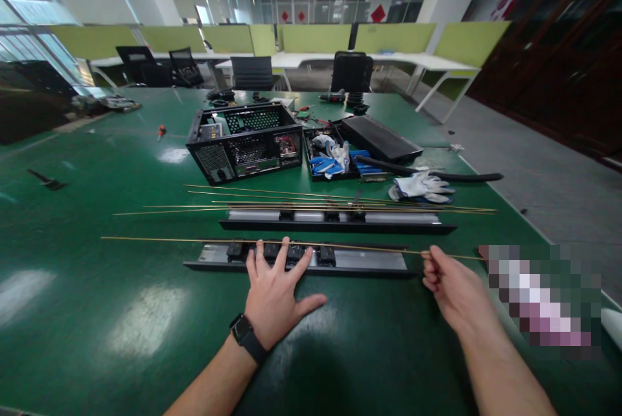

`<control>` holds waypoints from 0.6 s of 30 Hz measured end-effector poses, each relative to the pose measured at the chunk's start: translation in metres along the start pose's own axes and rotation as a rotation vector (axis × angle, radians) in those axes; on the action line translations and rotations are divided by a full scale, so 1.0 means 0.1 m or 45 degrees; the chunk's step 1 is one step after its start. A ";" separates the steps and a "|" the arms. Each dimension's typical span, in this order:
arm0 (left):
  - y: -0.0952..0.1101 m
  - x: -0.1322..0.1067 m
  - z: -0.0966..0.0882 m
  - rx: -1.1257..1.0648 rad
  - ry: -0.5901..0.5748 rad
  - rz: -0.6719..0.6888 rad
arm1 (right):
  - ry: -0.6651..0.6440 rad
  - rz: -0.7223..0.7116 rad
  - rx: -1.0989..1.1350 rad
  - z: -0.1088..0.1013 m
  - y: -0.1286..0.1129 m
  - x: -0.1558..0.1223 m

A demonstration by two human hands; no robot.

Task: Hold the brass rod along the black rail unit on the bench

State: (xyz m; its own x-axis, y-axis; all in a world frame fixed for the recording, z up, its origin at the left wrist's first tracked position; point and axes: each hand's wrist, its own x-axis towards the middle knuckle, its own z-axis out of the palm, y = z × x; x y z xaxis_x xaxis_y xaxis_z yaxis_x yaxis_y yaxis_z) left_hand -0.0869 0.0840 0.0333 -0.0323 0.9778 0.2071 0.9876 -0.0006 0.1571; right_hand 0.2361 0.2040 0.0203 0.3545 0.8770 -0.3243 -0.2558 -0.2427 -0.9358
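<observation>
My left hand [278,289] lies with fingers spread over the near metal channel [374,259], its fingertips on the black blocks [326,254] set along it. A long thin brass-coloured rod [155,239] runs across the top of this channel, past my left fingertips. Pinched between the fingers of my right hand [449,283] is the right part of that rod. Just behind lies a second metal channel [311,216] with similar black blocks, and several more thin rods [170,207] rest across it.
Behind the channels stand an open black computer case [243,144], a black tray [315,173] holding blue-and-white gloves [333,157], and a black panel [379,137]. Another white glove [422,186] lies near a black tube [466,177]. A blurred-out patch [539,299] covers something at right.
</observation>
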 end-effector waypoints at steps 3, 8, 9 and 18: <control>0.01 0.00 0.00 0.017 0.004 0.000 | -0.061 -0.012 -0.046 0.11 0.02 -0.10; 0.02 0.00 0.02 0.039 0.004 0.000 | -0.082 -0.070 -0.245 0.18 0.07 -0.14; 0.02 0.00 0.02 0.041 0.005 -0.005 | -0.088 -0.076 -0.274 0.18 0.08 -0.14; 0.01 0.01 0.04 0.019 -0.012 -0.039 | -0.089 -0.020 -0.064 0.15 0.03 -0.11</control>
State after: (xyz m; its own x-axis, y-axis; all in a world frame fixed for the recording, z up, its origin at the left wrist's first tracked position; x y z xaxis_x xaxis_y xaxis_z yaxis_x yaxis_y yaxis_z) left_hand -0.0848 0.0863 0.0295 -0.0609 0.9792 0.1935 0.9884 0.0321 0.1487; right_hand 0.2180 0.1997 0.0229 0.2938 0.9073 -0.3007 -0.2043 -0.2477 -0.9470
